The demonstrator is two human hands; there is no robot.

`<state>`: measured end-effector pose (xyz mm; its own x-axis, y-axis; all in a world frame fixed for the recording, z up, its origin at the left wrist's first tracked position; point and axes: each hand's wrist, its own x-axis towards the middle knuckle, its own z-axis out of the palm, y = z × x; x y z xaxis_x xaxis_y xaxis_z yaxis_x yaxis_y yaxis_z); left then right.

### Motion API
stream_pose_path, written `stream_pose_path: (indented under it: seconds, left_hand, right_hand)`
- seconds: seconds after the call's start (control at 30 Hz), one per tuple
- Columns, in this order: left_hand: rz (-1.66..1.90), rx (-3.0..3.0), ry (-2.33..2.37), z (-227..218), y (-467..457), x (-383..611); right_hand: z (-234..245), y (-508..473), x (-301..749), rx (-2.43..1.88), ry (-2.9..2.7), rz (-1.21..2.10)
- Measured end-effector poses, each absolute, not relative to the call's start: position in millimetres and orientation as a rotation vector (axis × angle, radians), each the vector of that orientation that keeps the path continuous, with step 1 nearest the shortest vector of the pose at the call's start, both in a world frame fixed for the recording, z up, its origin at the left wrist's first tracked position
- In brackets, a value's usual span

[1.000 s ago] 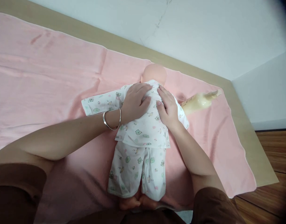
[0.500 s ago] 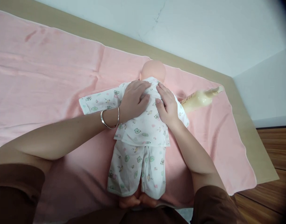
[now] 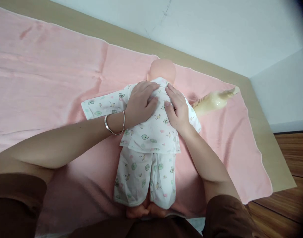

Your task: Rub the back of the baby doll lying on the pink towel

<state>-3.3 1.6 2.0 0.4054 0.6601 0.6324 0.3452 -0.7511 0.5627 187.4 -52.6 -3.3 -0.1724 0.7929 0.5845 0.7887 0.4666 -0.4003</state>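
Observation:
A baby doll [image 3: 151, 135] in white pyjamas with green and pink animal prints lies face down, its bald head away from me and its feet towards me. Flat on the left side of its upper back rests my left hand [image 3: 141, 104], fingers stretched out, a silver bangle [image 3: 105, 124] around the wrist. My right hand [image 3: 177, 109] lies on the right side of the upper back, fingers extended and thumb apart. Neither hand grips anything. The doll's left-side sleeve is spread outward; its face is hidden.
Under the doll is a pink blanket [image 3: 47, 79] with soft wrinkles, spread over a pale wooden table [image 3: 262, 112]. A bottle [image 3: 212, 101] of pale yellow liquid lies on its side to the right of the doll. A white wall [image 3: 216, 36] stands behind; wooden flooring [image 3: 292, 155] shows at right.
The view has shifted slightly. Both hands stay on the doll's upper back in nearly the same place, and the doll and bottle lie as before.

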Motion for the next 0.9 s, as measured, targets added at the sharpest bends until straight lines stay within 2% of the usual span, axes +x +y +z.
stream_pose_path:
  seconds: [0.63,0.9]
  left_hand:
    - [1.149,2.318,0.953,4.7,0.4,-4.5]
    - [1.269,2.315,0.879,0.9,0.9,-3.8]
  right_hand:
    - [-5.0,-50.6,188.7,-1.352,-1.965,0.029]
    - [-2.5,-51.8,187.9,-1.384,-1.975,0.033]
